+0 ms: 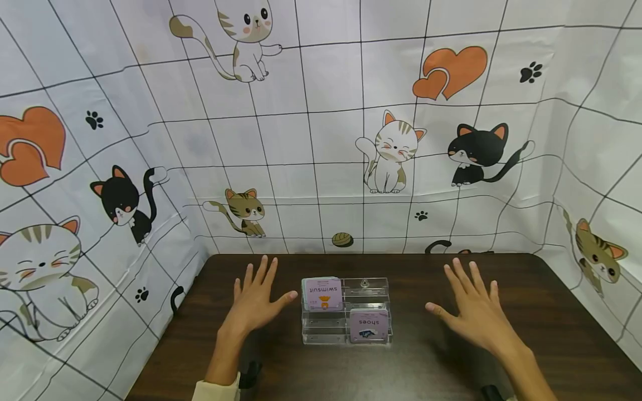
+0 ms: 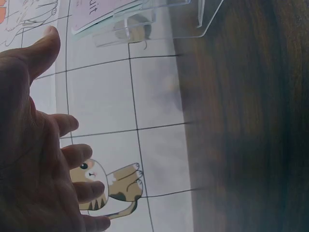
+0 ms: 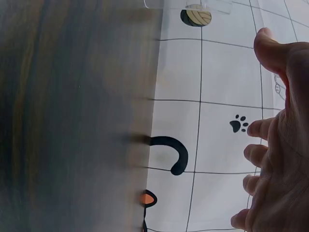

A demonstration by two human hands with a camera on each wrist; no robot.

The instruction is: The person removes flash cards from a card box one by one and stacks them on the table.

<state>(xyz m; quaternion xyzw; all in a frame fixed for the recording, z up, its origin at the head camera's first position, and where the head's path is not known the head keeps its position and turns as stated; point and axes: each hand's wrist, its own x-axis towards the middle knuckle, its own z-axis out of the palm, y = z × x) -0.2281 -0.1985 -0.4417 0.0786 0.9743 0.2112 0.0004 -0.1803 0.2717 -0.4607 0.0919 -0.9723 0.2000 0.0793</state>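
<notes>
Between my hands a clear plastic card holder (image 1: 323, 334) with tiered compartments stands on the dark wooden table. A purple "swimsuit" card (image 1: 322, 295) sits in its far left compartment, with pale card edges behind it. In the near right one is a "shoes" card (image 1: 369, 326). Both cards read upside down in the head view. My left hand (image 1: 254, 305) hovers left of the holder, fingers spread, thumb pointing toward it. To the right my right hand (image 1: 473, 312) is likewise spread and holds nothing. The left wrist view shows the holder's edge (image 2: 212, 19) beyond the thumb.
The dark wooden table (image 1: 426, 373) extends around the holder on all sides. White curtain-like sheets (image 1: 321, 139) with black grid lines, cartoon cats and hearts hang behind the table and along both sides. Dark bands are at both wrists.
</notes>
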